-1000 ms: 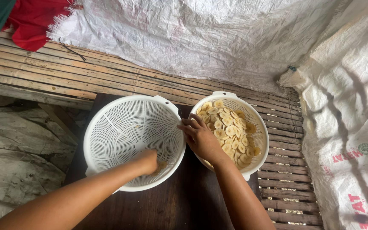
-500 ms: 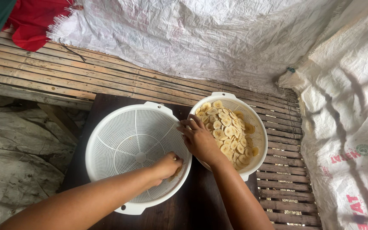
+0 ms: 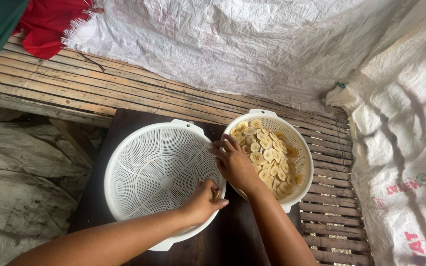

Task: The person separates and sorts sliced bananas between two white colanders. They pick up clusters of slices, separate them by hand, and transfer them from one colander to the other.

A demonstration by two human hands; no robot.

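- Moved since earlier frame: left hand (image 3: 204, 198) slid along the rim of the empty white colander (image 3: 139, 172) toward 4 o'clock; colander sits a bit further toward 3 o'clock, nearer the second one.
- Head view: left hand closed, gripping that rim, thumb outside.
- Right hand (image 3: 234, 163) open, fingers spread, resting on the near edge of the banana slices (image 3: 271, 160) in the smaller white colander (image 3: 299, 148).
- Both colanders on a dark board (image 3: 124, 120), rims touching or nearly, can't tell.
- Bamboo slat platform (image 3: 75, 88) at 12 o'clock; white woven sacking (image 3: 252, 44) behind; red cloth (image 3: 50, 24) at 11 o'clock.
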